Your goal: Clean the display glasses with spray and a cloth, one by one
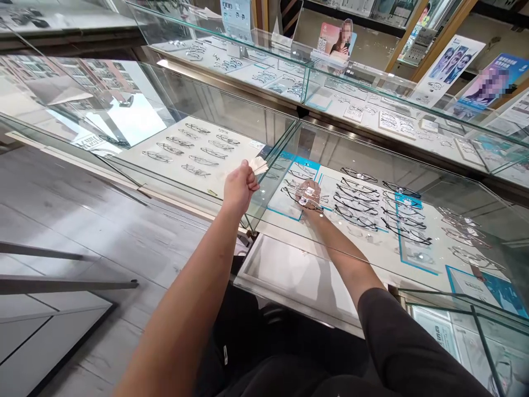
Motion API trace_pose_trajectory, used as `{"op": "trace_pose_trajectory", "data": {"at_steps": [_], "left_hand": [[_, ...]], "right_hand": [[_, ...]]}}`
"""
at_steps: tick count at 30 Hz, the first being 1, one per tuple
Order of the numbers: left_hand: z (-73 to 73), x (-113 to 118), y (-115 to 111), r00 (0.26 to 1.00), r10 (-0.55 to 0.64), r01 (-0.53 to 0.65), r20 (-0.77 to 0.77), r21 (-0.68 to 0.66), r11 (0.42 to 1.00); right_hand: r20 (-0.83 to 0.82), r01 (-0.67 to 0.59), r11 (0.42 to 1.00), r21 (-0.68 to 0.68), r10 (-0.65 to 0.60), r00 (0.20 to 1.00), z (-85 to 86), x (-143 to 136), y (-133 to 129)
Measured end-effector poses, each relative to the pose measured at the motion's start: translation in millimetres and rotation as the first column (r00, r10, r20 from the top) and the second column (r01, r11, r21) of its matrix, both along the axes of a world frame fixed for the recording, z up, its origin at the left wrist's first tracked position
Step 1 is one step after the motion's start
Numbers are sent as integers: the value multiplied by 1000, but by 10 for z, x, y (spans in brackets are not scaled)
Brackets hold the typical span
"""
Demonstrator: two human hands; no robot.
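My left hand is closed on a pale cloth above the glass top, near the joint between two display cases. Beneath the glass of the right-hand case, my right hand is among eyeglasses with small white tags. A dark-framed pair lies across its fingers; glass and frames partly hide them, so its grip is unclear. Several rows of dark eyeglasses lie to the right of that hand, some over blue-edged cards.
The left case holds more eyeglasses on a cream board. An open white drawer is below the right case. Behind stand another glass case and upright advertising cards. Dark bars extend at the lower left.
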State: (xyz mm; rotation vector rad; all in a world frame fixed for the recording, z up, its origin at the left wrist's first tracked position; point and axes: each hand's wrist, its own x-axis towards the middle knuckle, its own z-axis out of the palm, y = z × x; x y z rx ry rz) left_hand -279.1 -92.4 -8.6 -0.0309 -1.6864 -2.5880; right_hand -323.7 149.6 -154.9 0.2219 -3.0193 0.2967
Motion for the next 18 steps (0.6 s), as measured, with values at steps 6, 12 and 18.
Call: {"op": "trace_pose_trajectory", "data": {"at_steps": [6,12,18], "left_hand": [[41,79,-3,1000,17,-16,11,-88,996],[64,106,11,998,56,-51,29,-139,989],[83,89,40,996,54,-47,74,-89,995]], "right_hand": [[-66,114,979,-171,-127,990,-163,-651,120],[-13,166,935,-313,-179,984,-388,-1208,243],[25,140,923,-359,-140,990,-526,-1415,226]]}}
